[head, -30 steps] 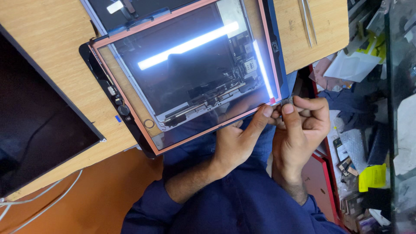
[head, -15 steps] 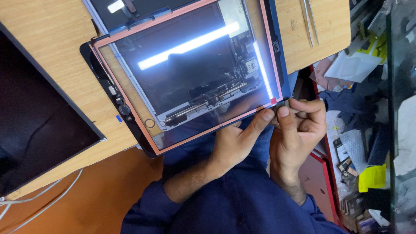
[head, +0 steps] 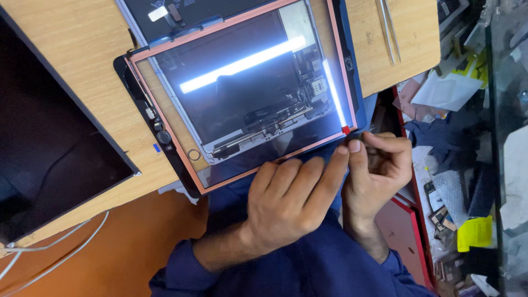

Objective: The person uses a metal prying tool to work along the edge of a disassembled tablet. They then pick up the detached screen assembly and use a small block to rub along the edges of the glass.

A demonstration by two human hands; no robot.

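Both hands have shifted slightly along the lower edge of the glass panel (head: 247, 82) since a second ago; the panel itself has not moved. Left hand (head: 291, 198) lies flat, fingers spread and pressing on the panel's pink-bordered lower edge, gripping nothing. Right hand (head: 379, 165) is curled at the panel's lower right corner, thumb and forefinger pinched on a small red tab (head: 345, 130) (the pinch is partly hidden by the knuckles). Panel rests tilted over an opened tablet (head: 264, 110) on a light wooden table (head: 71, 49) and reflects a ceiling strip light. A dark screen (head: 49, 143) lies to the left, tweezers (head: 388, 30) at the upper right, white cables (head: 49, 253) over the orange floor. Cluttered parts and papers (head: 456, 181) fill the space right of the table.
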